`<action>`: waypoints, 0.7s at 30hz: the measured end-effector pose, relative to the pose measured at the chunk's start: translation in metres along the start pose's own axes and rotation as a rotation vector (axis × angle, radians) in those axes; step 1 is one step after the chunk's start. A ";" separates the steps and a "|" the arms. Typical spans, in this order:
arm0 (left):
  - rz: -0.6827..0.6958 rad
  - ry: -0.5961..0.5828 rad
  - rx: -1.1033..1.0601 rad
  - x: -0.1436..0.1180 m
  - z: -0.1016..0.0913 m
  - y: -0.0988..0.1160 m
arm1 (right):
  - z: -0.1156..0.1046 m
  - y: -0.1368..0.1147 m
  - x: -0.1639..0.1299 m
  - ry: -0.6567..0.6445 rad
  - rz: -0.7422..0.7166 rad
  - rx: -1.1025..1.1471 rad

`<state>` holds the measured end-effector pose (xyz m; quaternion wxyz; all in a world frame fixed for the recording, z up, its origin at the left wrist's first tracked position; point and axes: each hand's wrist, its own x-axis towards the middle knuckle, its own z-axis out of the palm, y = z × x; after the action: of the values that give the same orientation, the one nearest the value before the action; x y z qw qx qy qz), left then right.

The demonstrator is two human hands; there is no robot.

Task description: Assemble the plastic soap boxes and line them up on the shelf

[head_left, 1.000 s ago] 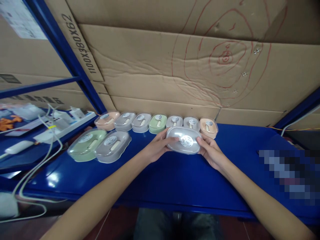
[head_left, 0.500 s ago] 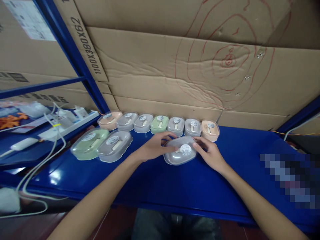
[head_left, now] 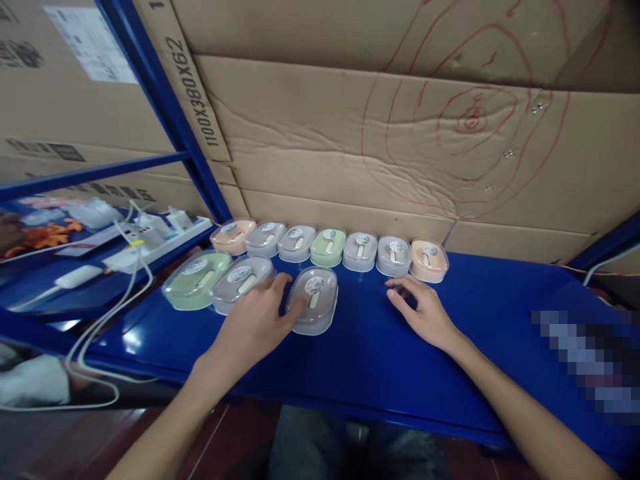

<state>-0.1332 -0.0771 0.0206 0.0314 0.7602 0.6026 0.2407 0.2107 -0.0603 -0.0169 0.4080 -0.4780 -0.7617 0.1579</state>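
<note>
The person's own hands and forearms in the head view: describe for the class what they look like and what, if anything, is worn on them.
Both forearms are bare from the bottom edge of the picture up to the wrists: no sleeves show. The left hand and the right hand wear no gloves, and no watch, ring or bracelet can be seen on either. The fingers are slim with short nails. No marks or bandages are visible.
</note>
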 end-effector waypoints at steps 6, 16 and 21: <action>0.393 0.000 0.132 -0.015 0.021 0.015 | -0.001 0.003 0.001 -0.014 -0.001 -0.006; 0.258 0.067 0.245 -0.025 0.025 -0.012 | -0.001 0.007 0.001 -0.033 -0.027 -0.023; 0.233 0.065 0.275 -0.023 0.017 -0.022 | -0.001 0.006 0.001 -0.036 -0.042 -0.026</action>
<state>-0.1498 -0.0886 -0.0098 -0.1203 0.8140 0.5383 0.1824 0.2149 -0.0572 -0.0194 0.3910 -0.4642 -0.7808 0.1480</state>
